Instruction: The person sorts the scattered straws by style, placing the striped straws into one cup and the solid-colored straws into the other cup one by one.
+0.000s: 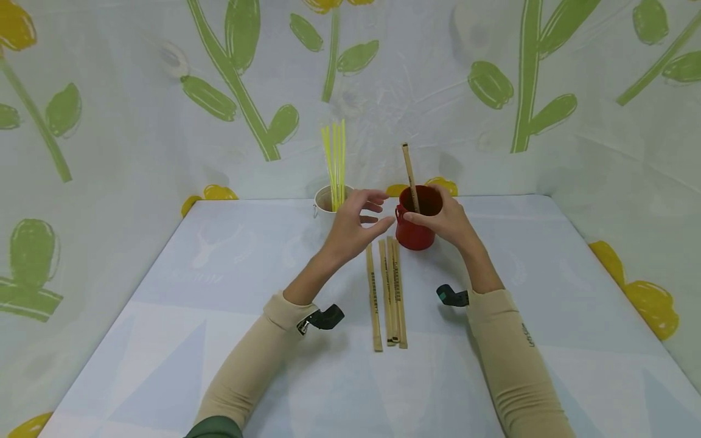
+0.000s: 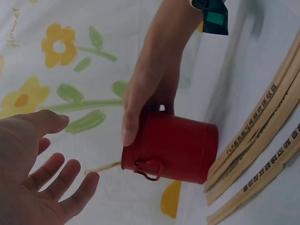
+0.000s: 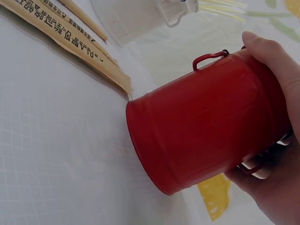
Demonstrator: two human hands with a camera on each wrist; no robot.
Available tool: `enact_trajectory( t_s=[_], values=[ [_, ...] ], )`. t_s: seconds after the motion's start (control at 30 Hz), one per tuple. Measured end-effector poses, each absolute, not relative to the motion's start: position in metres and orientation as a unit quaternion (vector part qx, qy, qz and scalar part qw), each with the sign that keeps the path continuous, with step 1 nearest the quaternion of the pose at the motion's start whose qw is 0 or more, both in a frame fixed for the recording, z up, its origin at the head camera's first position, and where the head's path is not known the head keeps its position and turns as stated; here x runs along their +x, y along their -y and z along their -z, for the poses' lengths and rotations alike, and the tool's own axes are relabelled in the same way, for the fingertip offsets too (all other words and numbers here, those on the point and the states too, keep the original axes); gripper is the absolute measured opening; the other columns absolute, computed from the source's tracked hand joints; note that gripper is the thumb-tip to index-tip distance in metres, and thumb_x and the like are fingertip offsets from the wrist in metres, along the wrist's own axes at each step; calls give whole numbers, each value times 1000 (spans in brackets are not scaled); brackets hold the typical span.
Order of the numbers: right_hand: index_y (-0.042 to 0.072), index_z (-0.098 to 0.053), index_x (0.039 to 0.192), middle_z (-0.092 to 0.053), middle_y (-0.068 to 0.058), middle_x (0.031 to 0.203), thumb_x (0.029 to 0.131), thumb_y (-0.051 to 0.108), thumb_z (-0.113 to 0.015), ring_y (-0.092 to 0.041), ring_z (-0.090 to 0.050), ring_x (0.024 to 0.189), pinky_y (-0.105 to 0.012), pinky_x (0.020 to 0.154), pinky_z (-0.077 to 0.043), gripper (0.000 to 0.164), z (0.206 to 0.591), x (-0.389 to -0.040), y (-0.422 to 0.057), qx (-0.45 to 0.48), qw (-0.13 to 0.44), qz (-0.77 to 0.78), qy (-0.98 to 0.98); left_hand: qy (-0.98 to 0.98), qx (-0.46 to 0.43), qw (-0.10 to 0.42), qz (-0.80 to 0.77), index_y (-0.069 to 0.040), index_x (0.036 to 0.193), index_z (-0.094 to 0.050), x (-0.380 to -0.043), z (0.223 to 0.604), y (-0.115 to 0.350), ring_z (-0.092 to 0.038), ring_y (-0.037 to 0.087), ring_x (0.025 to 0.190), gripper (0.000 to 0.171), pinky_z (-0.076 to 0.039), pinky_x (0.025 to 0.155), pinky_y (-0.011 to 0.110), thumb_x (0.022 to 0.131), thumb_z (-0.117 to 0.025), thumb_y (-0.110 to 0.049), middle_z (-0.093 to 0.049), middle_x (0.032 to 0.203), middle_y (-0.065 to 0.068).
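A red bucket [image 1: 415, 236] sits between the right thumb [image 1: 423, 220] and fingers [image 1: 442, 193]

Soft light left faint shadows on the pale blue-and-white patterned counter [image 1: 438, 365]; the wrist views looked dimmer.

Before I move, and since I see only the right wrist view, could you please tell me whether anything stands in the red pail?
Observer: Yes, the head view shows one paper-wrapped stick leaning in the red pail, its upper end above the rim.
Operator: Thank you; and where is the left hand?
Observer: The left hand is beside the red pail; the left wrist view shows it apart from the pail, holding nothing.
Operator: Where do the loose sticks end, past my frame's edge?
Observer: Their near ends lie on the table, between the left sleeve and the right sleeve.
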State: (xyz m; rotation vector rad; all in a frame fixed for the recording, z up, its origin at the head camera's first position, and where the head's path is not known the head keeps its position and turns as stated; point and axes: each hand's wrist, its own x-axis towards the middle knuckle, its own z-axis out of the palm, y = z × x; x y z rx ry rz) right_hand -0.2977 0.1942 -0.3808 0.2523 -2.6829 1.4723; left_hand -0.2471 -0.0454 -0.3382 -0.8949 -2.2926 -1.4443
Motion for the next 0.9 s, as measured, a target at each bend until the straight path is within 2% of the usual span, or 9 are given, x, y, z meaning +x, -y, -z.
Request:
enact_trajectory(
  t_s=[0.07,0.27,0.57,0.77,0.9],
  values=[
    [19,-36,144,-48,-6,143,74,53,-81,-27,-44,130,-55,101,-47,90,381,-298,-194,81,35,-479,873,801,-308,140,494,-6,126,-57,-245,341,48,-63,22,104,42,-58,84,35,88,-73,-15,-60,120,10],
    [18,-36,144,-48,-7,144,73,52,-81,-28,-44,131,-55,101,-47,91,382,-299,-194,81,37,-479,873,818,-305,125,472,-8,127,-56,-242,349,54,-64,22,103,45,-58,84,41,87,-74,-17,-61,118,10],
    [18,-34,145,-47,-7,145,73,52,-81,-28,-43,132,-55,102,-47,92,382,-300,-193,76,34,-478,874,850,-285,105,430,-10,127,-56,-242,362,60,-64,21,102,46,-58,84,37,87,-75,-22,-62,117,9],
    [18,-35,145,-47,-7,145,74,50,-81,-28,-43,132,-55,101,-48,91,382,-300,-193,75,36,-477,875,877,-265,58,397,-11,130,-54,-241,370,63,-63,29,108,50,-57,87,38,87,-75,-24,-60,119,9],
    [18,-35,145,-47,-6,145,74,50,-81,-27,-42,132,-54,100,-48,90,381,-300,-193,73,36,-480,874,894,-251,24,370,-13,133,-52,-241,375,65,-62,26,110,55,-56,87,35,86,-76,-26,-59,123,10]
  ],
)
